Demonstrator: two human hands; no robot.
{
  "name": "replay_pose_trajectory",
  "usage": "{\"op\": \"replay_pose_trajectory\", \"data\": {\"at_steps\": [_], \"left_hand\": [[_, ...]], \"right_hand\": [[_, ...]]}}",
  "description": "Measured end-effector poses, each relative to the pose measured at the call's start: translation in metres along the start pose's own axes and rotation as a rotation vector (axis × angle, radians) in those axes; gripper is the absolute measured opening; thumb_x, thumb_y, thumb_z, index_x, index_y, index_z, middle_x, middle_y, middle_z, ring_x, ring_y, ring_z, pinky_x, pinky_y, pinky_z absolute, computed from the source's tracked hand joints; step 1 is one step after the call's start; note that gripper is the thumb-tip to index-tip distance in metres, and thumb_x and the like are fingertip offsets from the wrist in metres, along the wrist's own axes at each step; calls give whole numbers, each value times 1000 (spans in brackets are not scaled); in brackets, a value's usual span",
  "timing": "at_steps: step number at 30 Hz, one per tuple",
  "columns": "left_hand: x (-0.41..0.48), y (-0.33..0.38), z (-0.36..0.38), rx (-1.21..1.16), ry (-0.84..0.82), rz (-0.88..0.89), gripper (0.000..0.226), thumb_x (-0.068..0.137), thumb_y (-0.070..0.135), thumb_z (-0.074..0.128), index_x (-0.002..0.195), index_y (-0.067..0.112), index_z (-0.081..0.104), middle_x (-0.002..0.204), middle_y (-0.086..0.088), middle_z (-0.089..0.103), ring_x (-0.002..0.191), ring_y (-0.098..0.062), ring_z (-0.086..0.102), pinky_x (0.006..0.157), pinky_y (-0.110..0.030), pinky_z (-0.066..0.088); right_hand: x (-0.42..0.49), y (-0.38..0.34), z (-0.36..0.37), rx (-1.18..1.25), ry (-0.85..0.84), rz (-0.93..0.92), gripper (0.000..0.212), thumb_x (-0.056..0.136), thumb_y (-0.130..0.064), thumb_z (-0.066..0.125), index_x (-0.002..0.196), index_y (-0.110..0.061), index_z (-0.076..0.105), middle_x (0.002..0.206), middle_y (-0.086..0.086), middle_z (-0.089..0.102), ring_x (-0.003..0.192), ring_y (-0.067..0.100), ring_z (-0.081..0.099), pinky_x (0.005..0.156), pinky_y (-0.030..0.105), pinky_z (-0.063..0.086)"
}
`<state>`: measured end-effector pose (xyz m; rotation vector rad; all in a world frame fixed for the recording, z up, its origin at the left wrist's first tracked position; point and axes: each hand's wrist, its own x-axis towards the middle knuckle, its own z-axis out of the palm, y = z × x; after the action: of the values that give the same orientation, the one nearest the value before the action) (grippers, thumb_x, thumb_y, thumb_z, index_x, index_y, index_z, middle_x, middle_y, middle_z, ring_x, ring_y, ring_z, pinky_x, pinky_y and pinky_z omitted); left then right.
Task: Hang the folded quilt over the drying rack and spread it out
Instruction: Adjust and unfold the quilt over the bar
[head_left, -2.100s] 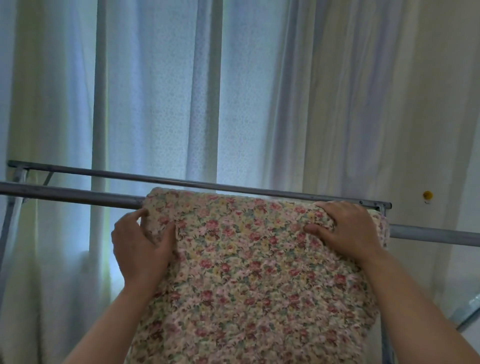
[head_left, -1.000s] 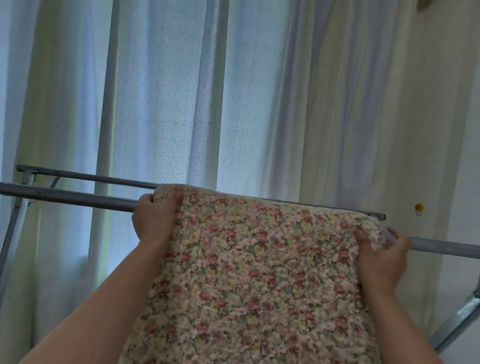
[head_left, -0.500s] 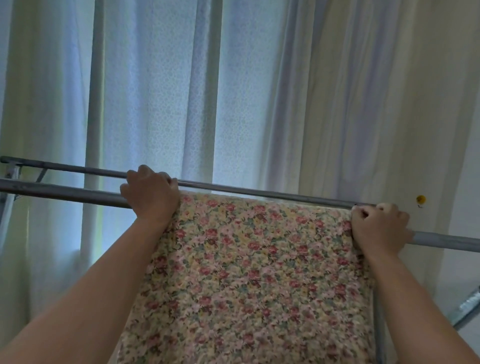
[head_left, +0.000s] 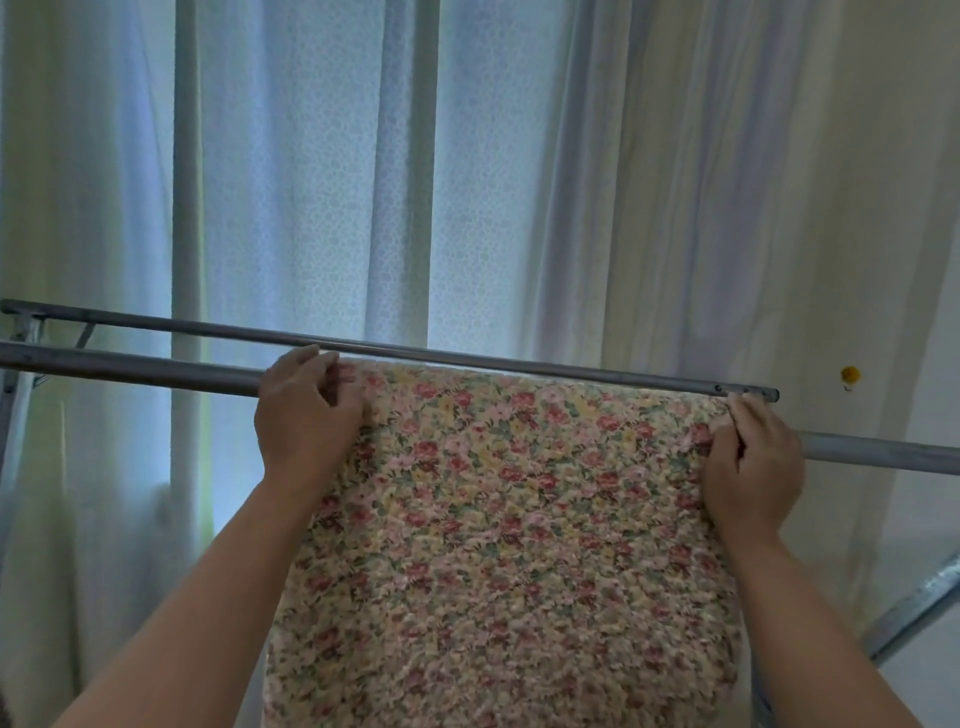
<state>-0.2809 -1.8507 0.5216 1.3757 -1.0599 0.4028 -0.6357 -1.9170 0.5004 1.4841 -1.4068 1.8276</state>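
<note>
Quilt (head_left: 509, 519) draped over rack bar (head_left: 130, 366), betw. both hands: left hand (head_left: 306, 415) & right hand (head_left: 750, 467) each pinching a top corner.

Left hand (head_left: 306, 415), right hand (head_left: 753, 467) both bare. Forearms bare down to frame edge. Fingernails short, plain.

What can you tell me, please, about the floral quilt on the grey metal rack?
The folded floral quilt, puffy fabric printed with small red, pink and yellow flowers and green leaves, lies draped over the nearer grey metal rail and hangs down on the near side, not yet spread out, its lower edge out of frame. The left hand grips its upper left corner; the right hand pinches its upper right corner.
</note>
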Motion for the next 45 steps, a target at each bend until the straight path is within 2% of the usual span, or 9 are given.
{"op": "replay_pose_trajectory", "data": {"at_steps": [4,8,12,16,20,27,31,36,45], "left_hand": [[-27,-28,-2,-74,110,-280,68,69,54,69,120,13,48,123,-12,50,114,-30,47,91,-44,40],[-42,-45,5,-96,-227,-604,73,67,79,47,98,13,53,93,-9,59,82,-29,56,71,-37,42],[-39,-42,4,-137,-201,-522,65,70,76,45,74,12,58,71,-3,58,59,-16,50,53,-29,35],[-17,-22,-4,-195,-65,-439,56,74,70,51,58,17,50,60,2,53,56,-13,49,51,-28,32],[20,5,-1,-198,18,-377,57,77,61,54,85,5,62,87,-11,65,82,-28,59,73,-38,46],[32,18,9,234,114,-271,62,83,55,51,103,-4,58,116,-23,51,103,-40,50,83,-48,39],[28,8,4,306,162,-170,59,81,53,55,102,-2,54,113,-25,49,103,-43,48,79,-51,41],[21,3,3,202,142,-145,54,84,57,49,99,6,53,105,-20,55,94,-40,55,67,-42,40],[17,-4,0,140,106,-114,53,86,57,47,102,6,50,101,-18,57,92,-37,55,64,-37,34]], "right_hand": [[-26,16,-9,147,28,192,71,82,-57,44,129,-4,42,130,25,44,123,35,36,102,47,30],[-62,26,-10,276,-71,502,68,82,-61,52,131,-16,37,128,16,50,114,32,48,87,39,39],[-66,23,-11,358,-23,486,43,91,-37,52,119,-7,42,117,16,56,99,28,55,74,28,36],[-36,8,-17,399,112,438,50,87,-43,58,118,-7,42,109,4,51,92,13,48,71,20,36],[15,-1,-18,333,137,349,50,82,-32,62,119,-8,39,115,18,54,95,26,53,75,28,38],[42,-7,-11,-132,-84,238,19,87,-21,53,92,-6,63,102,28,57,98,40,48,79,40,40],[29,-15,-14,-367,-72,79,23,87,-15,49,91,-3,69,108,26,57,101,45,45,81,53,38],[14,-51,-3,-361,-287,-199,47,90,-32,28,106,-7,65,105,17,67,99,36,56,89,49,38],[-22,-101,33,-273,-443,-320,56,93,-43,14,128,-17,49,128,6,55,124,25,41,108,59,8]]}}
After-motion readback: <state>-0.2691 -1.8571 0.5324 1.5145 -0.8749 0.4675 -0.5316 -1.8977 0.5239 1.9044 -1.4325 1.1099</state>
